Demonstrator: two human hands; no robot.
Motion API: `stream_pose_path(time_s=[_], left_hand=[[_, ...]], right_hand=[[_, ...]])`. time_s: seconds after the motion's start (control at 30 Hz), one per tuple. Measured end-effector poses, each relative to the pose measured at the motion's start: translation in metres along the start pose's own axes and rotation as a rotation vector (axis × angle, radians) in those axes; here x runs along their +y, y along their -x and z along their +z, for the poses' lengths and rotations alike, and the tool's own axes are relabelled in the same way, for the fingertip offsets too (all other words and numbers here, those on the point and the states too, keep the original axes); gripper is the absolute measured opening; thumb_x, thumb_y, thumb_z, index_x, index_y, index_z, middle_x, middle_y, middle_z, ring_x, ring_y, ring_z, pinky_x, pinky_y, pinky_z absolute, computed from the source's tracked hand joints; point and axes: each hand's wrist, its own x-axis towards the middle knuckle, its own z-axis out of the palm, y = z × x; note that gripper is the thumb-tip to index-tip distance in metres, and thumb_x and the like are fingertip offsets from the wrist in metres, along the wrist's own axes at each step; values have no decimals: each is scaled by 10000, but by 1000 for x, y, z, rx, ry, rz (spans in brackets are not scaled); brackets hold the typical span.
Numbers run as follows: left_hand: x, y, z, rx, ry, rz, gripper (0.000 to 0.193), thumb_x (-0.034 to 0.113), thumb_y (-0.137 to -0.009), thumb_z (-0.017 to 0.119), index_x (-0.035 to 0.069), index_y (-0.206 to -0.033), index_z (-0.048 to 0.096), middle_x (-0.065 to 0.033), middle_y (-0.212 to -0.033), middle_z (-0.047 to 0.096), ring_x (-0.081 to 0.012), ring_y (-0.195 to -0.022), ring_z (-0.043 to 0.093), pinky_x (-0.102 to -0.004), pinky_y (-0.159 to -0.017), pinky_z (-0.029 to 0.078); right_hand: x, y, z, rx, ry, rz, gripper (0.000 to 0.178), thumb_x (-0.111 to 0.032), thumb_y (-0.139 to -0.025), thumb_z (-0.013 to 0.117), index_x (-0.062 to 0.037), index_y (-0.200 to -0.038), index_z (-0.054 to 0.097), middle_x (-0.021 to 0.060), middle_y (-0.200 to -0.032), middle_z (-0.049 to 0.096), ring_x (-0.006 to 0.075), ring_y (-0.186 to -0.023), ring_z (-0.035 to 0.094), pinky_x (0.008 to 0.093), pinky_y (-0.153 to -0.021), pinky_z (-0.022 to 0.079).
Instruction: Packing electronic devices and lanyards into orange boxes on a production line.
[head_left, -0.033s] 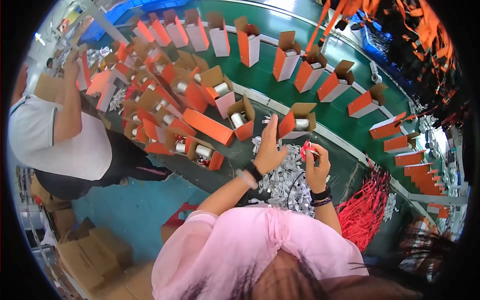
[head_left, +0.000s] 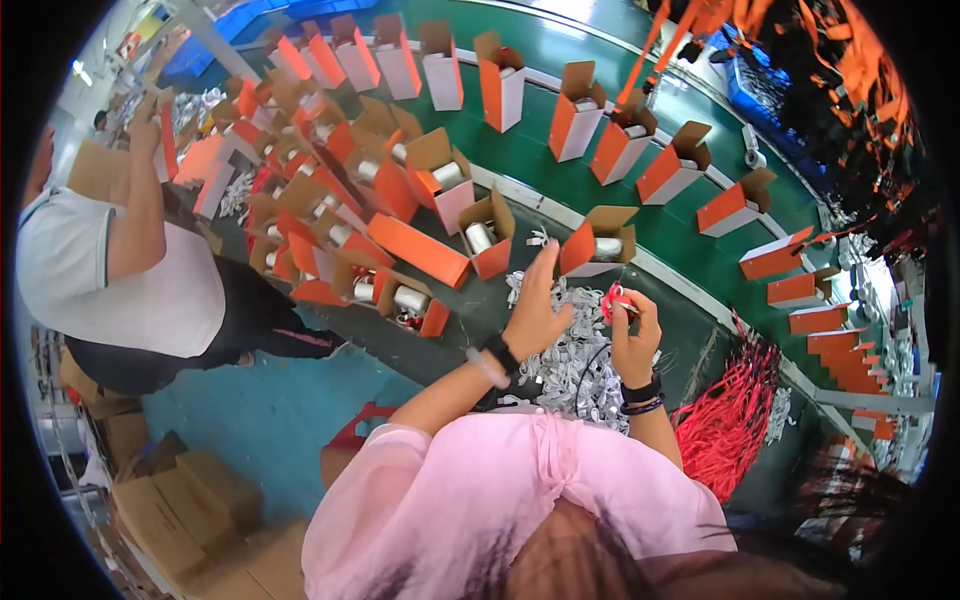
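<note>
My left hand is stretched out over the table, fingers extended and holding nothing that I can see. Just beyond its fingertips lies a small white piece, too small to name. In a pinch, my right hand holds a small coiled red cord. Between and below both hands spreads a heap of white bundled cables. An open orange and white box with a white cylindrical item inside stands beyond my hands, and another open box is to its left.
A bundle of red straps lies right of the cables. Many open boxes crowd the table at left; a row of boxes lines the green conveyor. A person stands at left. Orange straps hang at upper right.
My left hand has drawn back slightly toward me, showing more of the small white piece. My right hand keeps its pinch on the red cord.
</note>
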Motion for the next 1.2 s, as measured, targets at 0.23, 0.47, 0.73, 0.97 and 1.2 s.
stream_pose_path(time_s=[0.23,0.47,0.73,0.97,1.2], left_hand=[[-17,114,-82,-141,385,-437,257,35,-934,567,9,-1188,600,-97,-1096,668,-144,-911,656,-260,-774,524],[-29,159,-143,104,323,-566,208,27,-953,547,-8,-1147,611,-102,-1018,691,-131,-862,662,-264,-761,531],[-42,164,-165,365,185,-457,442,-12,-896,606,14,-1319,484,-122,-1154,587,-140,-847,622,-266,-724,517],[-41,143,-175,432,-105,-309,661,-36,-837,646,7,-1423,344,-161,-1313,409,-185,-925,603,-248,-690,528],[-55,159,-168,336,-50,-346,583,-55,-855,609,6,-1389,381,-167,-1294,403,-183,-901,609,-238,-659,538]], right_hand=[[-44,13,39,-490,36,24,166,-78,-928,622,11,-1067,599,85,-950,645,120,-786,627,253,-700,502],[-33,24,124,-655,-130,248,166,-115,-870,658,0,-956,575,93,-762,588,130,-616,546,278,-575,440],[-19,3,206,-511,101,-11,208,-120,-807,670,-23,-961,570,182,-858,634,374,-684,616,399,-619,485],[3,-9,252,-549,780,-59,537,-91,-841,552,-8,-1349,398,171,-786,685,345,-704,694,461,-583,543],[-12,-16,247,-629,880,-99,248,-172,-839,596,20,-975,518,191,-718,687,351,-661,700,452,-572,553]])
